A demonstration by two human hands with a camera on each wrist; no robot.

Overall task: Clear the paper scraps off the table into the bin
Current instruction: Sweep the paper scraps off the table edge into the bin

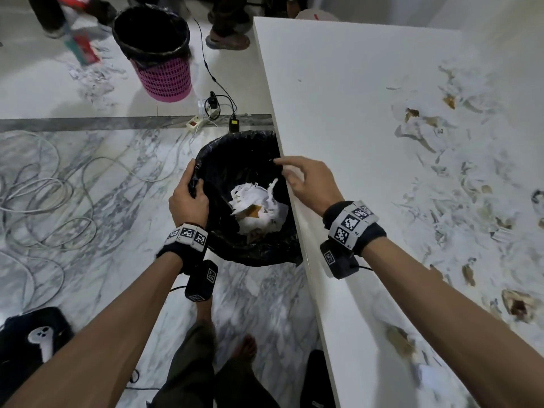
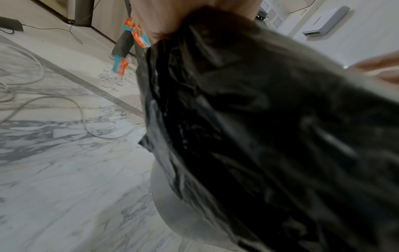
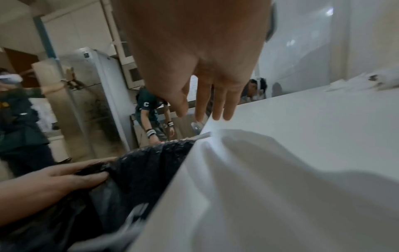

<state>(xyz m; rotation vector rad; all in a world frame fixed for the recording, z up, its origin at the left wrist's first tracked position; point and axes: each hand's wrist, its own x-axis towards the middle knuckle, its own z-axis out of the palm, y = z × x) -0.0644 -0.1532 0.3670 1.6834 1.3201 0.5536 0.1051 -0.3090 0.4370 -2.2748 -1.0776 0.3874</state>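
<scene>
A bin with a black liner (image 1: pixel 235 160) stands on the floor, pressed against the white table's left edge (image 1: pixel 297 219). Crumpled white and brown paper scraps (image 1: pixel 259 207) lie inside it. My left hand (image 1: pixel 194 187) grips the liner at the bin's left rim; the left wrist view is mostly filled by the liner (image 2: pixel 259 136). My right hand (image 1: pixel 290 170) hovers over the table edge above the bin, fingers (image 3: pixel 218 109) straight, with a white scrap (image 1: pixel 295 175) under the palm. Many torn scraps (image 1: pixel 441 172) are strewn over the table's right side.
A pink bin with a black liner (image 1: pixel 159 54) stands farther off on the floor, with scraps beside it. Loose cables (image 1: pixel 44 187) and a power strip (image 1: pixel 206 113) lie on the marble floor. A black case (image 1: pixel 17 348) sits at the lower left. Other people stand beyond.
</scene>
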